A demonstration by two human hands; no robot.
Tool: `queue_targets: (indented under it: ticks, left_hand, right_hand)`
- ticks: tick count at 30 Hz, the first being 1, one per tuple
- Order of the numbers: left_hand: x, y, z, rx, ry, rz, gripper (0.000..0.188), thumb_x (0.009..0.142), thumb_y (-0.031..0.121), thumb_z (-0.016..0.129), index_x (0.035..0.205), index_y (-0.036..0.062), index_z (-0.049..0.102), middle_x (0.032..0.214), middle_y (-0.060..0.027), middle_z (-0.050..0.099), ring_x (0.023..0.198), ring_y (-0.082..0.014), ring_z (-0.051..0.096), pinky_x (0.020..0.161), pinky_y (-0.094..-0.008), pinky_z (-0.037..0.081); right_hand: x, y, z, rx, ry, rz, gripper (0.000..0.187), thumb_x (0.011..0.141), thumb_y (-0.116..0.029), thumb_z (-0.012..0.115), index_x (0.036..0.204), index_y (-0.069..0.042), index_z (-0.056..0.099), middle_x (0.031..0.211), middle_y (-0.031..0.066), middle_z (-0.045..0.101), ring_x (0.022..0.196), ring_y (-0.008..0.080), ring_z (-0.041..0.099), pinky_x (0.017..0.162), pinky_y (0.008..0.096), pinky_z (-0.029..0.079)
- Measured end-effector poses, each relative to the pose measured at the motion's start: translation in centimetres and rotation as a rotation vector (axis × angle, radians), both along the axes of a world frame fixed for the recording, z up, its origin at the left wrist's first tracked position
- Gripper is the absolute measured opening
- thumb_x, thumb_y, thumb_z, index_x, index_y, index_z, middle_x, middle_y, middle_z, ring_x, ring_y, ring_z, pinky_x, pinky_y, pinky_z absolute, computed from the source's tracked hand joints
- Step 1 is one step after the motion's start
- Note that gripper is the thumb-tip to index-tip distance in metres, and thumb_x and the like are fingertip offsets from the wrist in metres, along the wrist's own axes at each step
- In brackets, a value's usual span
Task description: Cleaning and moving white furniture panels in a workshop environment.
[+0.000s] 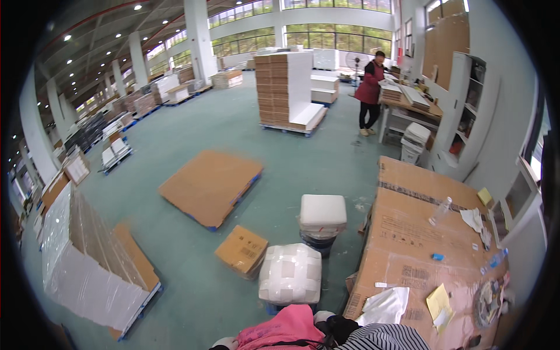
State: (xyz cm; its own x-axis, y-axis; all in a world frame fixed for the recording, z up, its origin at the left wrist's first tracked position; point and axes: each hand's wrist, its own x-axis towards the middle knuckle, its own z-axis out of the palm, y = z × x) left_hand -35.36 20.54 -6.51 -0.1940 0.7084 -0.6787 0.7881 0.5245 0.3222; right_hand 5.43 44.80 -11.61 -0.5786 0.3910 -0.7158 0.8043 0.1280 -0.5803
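Observation:
At the lower edge a bunched pink cloth [286,328] with dark print and a thin black cord lies between my two hands. My left hand [226,343], pale and mostly cut off by the frame, is closed at the cloth's left side. Against the cloth's right side sits my right hand [322,317], light-coloured and rounded as if closed on it, with black fabric and a striped sleeve [388,337] behind. Most fingers are hidden. Just ahead stands a stool with a white taped, padded seat [290,274].
On the right, a cardboard-covered table [402,233] bears bottles, a white cloth [385,304] and papers. Ahead are another white-topped stool [322,214], a carton [242,251] and a cardboard-topped pallet [210,184]. Wrapped panels [87,268] stand left; a person [372,93] stands at a far workbench.

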Motion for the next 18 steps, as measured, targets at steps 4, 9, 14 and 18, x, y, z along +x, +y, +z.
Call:
queue_targets:
  ticks: [4,9,14,18]
  left_hand:
    - [1.0,5.5,-0.4,0.069,-0.089,-0.160,0.048,0.095,0.042,0.051,0.125,0.0066,0.063,0.123,-0.0218,0.063,0.118,-0.0412,0.056,0.100,-0.0464,0.044]
    - [-0.7,-0.1,-0.5,-0.001,-0.011,-0.032,0.051,0.095,0.045,0.050,0.126,0.0069,0.063,0.126,-0.0213,0.062,0.121,-0.0404,0.055,0.102,-0.0451,0.044]
    - [0.9,5.4,0.0,0.002,-0.072,-0.142,0.052,0.096,0.046,0.049,0.127,0.0074,0.062,0.128,-0.0206,0.062,0.122,-0.0389,0.055,0.103,-0.0435,0.043]
    - [-0.4,0.6,-0.3,-0.047,-0.056,-0.026,0.051,0.095,0.045,0.050,0.127,0.0070,0.063,0.127,-0.0208,0.062,0.122,-0.0382,0.056,0.103,-0.0429,0.043]
  right_hand:
    - [7.2,1.8,-13.3,-0.232,0.098,0.240,0.032,0.081,-0.028,0.067,0.104,-0.008,0.074,0.102,0.0136,0.073,0.093,0.0315,0.070,0.081,0.0423,0.055]
    - [-0.5,-0.7,0.8,-0.066,-0.012,0.018,0.028,0.076,-0.025,0.071,0.093,-0.003,0.074,0.091,0.0155,0.073,0.083,0.0321,0.070,0.075,0.0432,0.055]
    - [5.4,1.1,-12.0,-0.006,0.132,0.202,0.030,0.075,-0.028,0.069,0.095,-0.006,0.076,0.088,0.0185,0.073,0.083,0.0364,0.071,0.074,0.0423,0.054]
    - [-0.1,-0.3,2.3,0.031,0.029,-0.012,0.032,0.078,-0.029,0.067,0.101,-0.009,0.076,0.095,0.0173,0.073,0.091,0.0338,0.071,0.081,0.0407,0.053]
